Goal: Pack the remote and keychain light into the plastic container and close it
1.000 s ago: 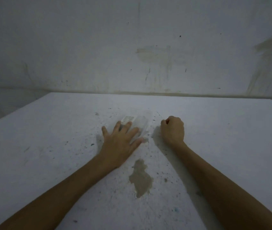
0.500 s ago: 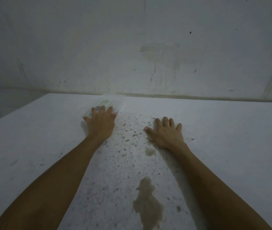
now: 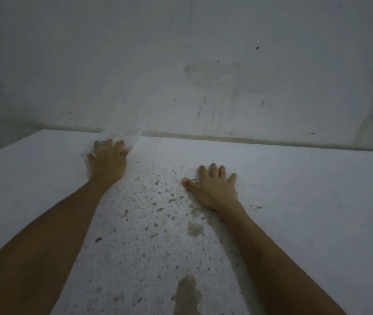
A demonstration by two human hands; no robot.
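A clear plastic container (image 3: 123, 135) lies at the far edge of the white table (image 3: 317, 201), close to the wall. It is blurred and I cannot make out its contents. My left hand (image 3: 108, 161) rests on its near end, with the fingers curled over it. My right hand (image 3: 212, 189) lies flat on the table to the right, palm down and fingers apart, holding nothing. Neither the remote nor the keychain light can be told apart in this view.
A stained grey wall (image 3: 203, 64) rises right behind the table's far edge. The tabletop is speckled with dark spots and has a brown stain (image 3: 187, 294) near the front and a smaller one (image 3: 195, 229) by my right wrist.
My left hand has slid the container from the table's middle to the far left edge by the wall. My right hand opened from a fist and now lies flat.
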